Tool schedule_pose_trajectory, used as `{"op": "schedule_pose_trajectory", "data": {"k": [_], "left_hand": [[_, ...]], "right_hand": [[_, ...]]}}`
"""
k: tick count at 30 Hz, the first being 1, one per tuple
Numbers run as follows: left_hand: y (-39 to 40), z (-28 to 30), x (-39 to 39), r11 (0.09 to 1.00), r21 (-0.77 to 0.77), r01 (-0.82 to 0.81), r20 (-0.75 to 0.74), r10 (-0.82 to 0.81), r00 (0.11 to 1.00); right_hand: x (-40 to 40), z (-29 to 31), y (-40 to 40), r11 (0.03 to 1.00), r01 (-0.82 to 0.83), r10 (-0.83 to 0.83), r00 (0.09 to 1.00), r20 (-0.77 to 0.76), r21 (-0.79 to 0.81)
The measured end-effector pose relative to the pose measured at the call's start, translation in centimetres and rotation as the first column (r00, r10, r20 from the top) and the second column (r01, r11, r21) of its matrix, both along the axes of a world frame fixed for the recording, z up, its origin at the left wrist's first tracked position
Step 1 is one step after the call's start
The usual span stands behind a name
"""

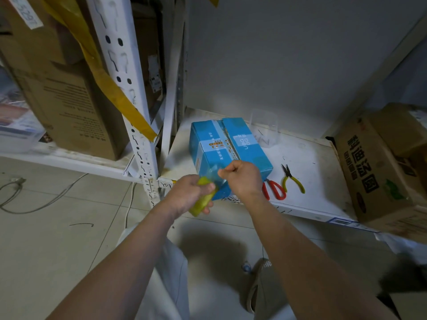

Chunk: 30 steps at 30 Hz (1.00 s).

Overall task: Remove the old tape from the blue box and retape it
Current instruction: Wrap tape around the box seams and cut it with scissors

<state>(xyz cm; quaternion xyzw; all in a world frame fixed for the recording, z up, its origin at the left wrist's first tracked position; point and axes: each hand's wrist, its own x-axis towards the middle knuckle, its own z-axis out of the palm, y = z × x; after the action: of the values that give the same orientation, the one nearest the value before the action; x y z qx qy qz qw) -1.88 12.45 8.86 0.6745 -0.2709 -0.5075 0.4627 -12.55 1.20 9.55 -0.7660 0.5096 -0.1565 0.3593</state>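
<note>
The blue box [227,148] lies on the low white shelf [307,181], with clear tape running along its top seam. My left hand [188,195] grips a yellow-green roll of tape [203,199] just in front of the box's near end. My right hand [240,175] is curled in a fist at the box's near top edge and pinches the clear strip of tape [215,172] that stretches from the roll.
Red-handled scissors [273,188] and yellow-handled pliers [292,180] lie on the shelf right of the box. A clear plastic container [264,128] stands behind it. Brown cartons [379,172] stand at the right. A white shelving post [136,125] and another carton [67,93] are at the left.
</note>
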Motion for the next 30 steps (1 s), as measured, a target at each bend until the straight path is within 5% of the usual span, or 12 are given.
{"op": "schedule_pose_trajectory", "data": {"k": [7, 14, 30], "left_hand": [[-1.6, 1.5, 2.1, 0.996, 0.073, -0.051, 0.275, 0.029, 0.961], [-3.5, -0.1, 2.5, 0.994, 0.107, -0.028, 0.473, -0.026, 0.881], [-5.8, 0.4, 3.3, 0.963, 0.269, -0.006, 0.463, -0.124, 0.878]], "right_hand": [[0.8, 1.8, -2.1, 0.997, 0.06, -0.062, 0.997, 0.054, 0.048], [0.5, -0.8, -3.2, 0.995, 0.099, -0.098, 0.988, -0.117, 0.0], [0.7, -2.8, -2.9, 0.974, 0.063, -0.127, 0.948, -0.291, -0.219]]}}
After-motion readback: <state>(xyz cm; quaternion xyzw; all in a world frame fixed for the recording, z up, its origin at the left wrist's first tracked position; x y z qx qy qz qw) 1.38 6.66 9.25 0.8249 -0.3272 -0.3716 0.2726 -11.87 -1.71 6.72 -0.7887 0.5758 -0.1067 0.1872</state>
